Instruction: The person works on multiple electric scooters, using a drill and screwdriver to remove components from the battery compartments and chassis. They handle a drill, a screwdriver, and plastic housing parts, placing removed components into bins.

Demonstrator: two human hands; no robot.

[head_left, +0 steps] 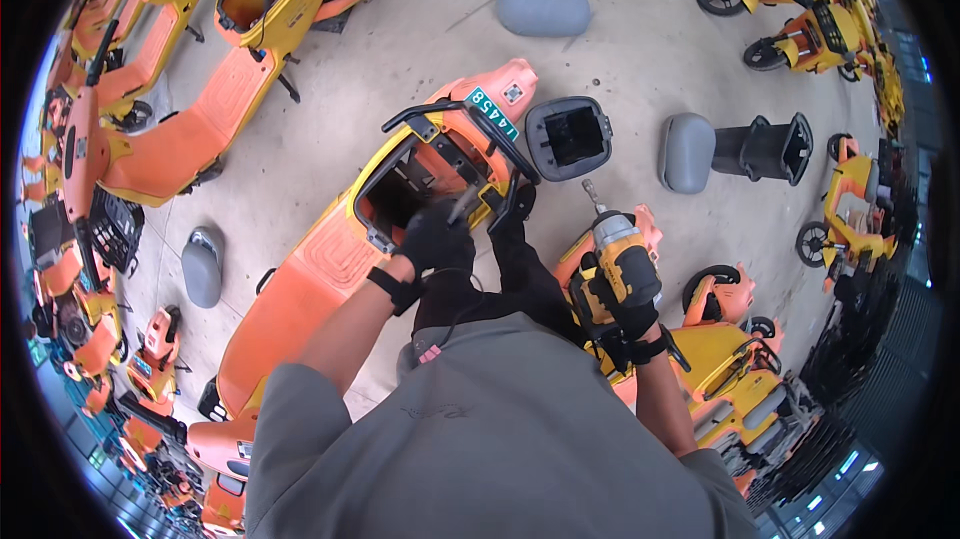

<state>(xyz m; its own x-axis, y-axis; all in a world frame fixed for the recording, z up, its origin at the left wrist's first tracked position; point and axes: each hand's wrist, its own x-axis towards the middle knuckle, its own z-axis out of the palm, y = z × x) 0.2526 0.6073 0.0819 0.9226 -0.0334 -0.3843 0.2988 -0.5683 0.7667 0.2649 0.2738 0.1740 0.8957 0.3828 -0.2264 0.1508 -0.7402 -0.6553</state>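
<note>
My left hand [437, 236], in a black glove, is over the edge of the open seat compartment [400, 179] of an orange and yellow scooter [310, 264]. Its fingers are closed around a short greyish piece [462, 205] that is too blurred to name. Gloved too, my right hand [632, 314] grips a yellow and black cordless impact driver [625, 257]. The driver's long socket bit [594, 195] points away from me, above the floor and apart from the scooter. A black rear grab rail [490, 129] rises beside the compartment.
Just right of the scooter's rear lies a dark square lid or tray [568, 137]. Grey seats [543, 8] and a black storage bin [765, 149] lie on the concrete floor. Another scooter [215, 119] stands at left; several more line both sides.
</note>
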